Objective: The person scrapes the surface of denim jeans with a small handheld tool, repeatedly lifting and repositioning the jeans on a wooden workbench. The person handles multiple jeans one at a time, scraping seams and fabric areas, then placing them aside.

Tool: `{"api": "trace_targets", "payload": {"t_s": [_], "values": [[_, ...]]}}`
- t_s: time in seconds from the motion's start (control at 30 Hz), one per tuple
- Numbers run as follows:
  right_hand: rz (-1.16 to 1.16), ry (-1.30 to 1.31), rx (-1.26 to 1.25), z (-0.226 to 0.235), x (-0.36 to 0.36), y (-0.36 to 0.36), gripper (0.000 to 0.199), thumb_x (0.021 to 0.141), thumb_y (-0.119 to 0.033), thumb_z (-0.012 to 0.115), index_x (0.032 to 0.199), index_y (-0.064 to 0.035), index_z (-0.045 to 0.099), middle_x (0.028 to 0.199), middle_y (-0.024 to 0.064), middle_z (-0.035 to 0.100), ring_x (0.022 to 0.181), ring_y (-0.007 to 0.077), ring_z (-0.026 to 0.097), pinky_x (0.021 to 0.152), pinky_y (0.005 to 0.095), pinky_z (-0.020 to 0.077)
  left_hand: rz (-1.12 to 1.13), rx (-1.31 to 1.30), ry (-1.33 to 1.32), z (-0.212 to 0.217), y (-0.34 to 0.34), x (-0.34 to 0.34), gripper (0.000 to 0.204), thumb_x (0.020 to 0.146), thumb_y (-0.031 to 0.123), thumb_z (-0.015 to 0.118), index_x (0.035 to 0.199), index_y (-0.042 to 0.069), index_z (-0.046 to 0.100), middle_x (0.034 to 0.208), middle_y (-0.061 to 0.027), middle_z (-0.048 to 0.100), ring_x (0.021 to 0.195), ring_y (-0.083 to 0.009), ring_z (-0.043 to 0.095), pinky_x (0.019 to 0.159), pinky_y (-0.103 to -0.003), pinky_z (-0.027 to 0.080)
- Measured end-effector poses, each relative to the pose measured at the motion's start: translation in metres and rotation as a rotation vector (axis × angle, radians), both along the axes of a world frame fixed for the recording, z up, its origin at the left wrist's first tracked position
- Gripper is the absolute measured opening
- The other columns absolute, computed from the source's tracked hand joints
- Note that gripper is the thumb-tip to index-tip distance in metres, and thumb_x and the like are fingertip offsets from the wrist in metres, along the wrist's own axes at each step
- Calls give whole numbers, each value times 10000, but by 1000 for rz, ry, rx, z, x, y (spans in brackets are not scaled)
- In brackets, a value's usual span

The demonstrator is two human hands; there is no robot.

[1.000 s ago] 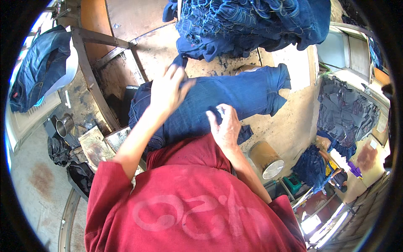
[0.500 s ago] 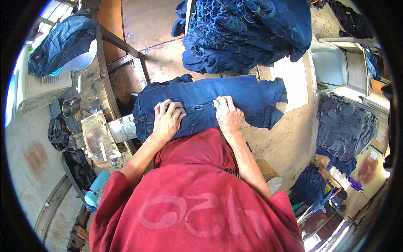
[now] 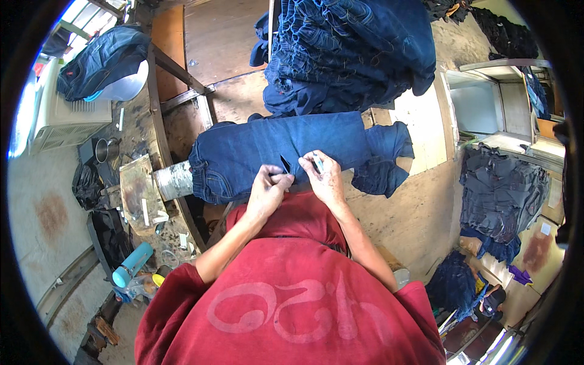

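Observation:
Dark blue jeans (image 3: 243, 152) lie stretched sideways in front of me, pulled over a horizontal form whose pale wrapped end (image 3: 175, 181) sticks out at the left. A short dark slit (image 3: 285, 163) gapes in the denim between my hands. My left hand (image 3: 269, 191) is closed, thumb and fingers pinching the cloth at the slit's near end. Just right of the slit, my right hand (image 3: 324, 179) is closed round a small whitish stick (image 3: 318, 162), its fingertips against the denim. Whether it also grips the cloth I cannot tell.
A big heap of jeans (image 3: 353, 55) stands beyond the form. At left are a wooden bench (image 3: 137, 188) with white sticks, a metal cup (image 3: 106, 150) and a blue bottle (image 3: 132, 265). Dark garments (image 3: 502, 188) are piled at right; a person (image 3: 491, 301) is at lower right.
Both hands have come nearer to me and closer together. The left has gone from resting on the denim to pinching it. The slit now gapes, and the jeans' right end hangs differently.

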State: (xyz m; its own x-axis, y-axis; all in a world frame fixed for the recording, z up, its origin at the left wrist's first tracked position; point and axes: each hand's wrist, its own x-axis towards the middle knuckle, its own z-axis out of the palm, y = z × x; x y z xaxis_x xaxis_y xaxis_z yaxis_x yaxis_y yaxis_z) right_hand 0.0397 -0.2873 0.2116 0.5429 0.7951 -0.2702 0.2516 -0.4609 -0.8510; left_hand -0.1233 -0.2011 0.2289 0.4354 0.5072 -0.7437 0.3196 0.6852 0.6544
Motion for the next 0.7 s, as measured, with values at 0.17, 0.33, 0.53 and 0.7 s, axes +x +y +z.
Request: {"api": "trace_targets", "payload": {"t_s": [0.17, 0.33, 0.53, 0.7], "values": [[78, -45, 48, 5, -2, -10, 228, 1039, -230, 744, 1011, -4, 736, 935, 191, 770, 854, 375, 761, 764, 433, 570, 49, -8, 56, -10, -21, -9, 305, 1026, 225, 729, 1215, -12, 697, 867, -14, 721, 565, -61, 512, 505, -270, 404], [116, -93, 97, 2, 5, -12, 238, 1033, -246, 750, 1010, -9, 743, 945, 202, 776, 873, 391, 763, 772, 441, 572, -13, 121, -40, -23, -17, -10, 176, 1096, 212, 630, 1128, 43, 668, 778, 41, 589, 492, -33, 394, 453, -253, 310], [99, -17, 25, 1, 5, -12, 260, 1022, -269, 767, 1012, -10, 749, 920, 203, 775, 840, 391, 764, 744, 437, 573, 108, -217, -53, 3, -11, -21, 167, 1071, 214, 620, 1030, 57, 657, 753, 45, 559, 496, -37, 392, 462, -245, 288], [95, -31, 66, 0, 6, -14, 265, 1010, -278, 784, 1016, -14, 759, 898, 197, 775, 823, 383, 768, 725, 428, 571, -212, 105, 59, -4, -3, -2, 187, 1050, 249, 664, 1014, 74, 720, 802, 28, 648, 525, -38, 421, 490, -239, 301]]}}
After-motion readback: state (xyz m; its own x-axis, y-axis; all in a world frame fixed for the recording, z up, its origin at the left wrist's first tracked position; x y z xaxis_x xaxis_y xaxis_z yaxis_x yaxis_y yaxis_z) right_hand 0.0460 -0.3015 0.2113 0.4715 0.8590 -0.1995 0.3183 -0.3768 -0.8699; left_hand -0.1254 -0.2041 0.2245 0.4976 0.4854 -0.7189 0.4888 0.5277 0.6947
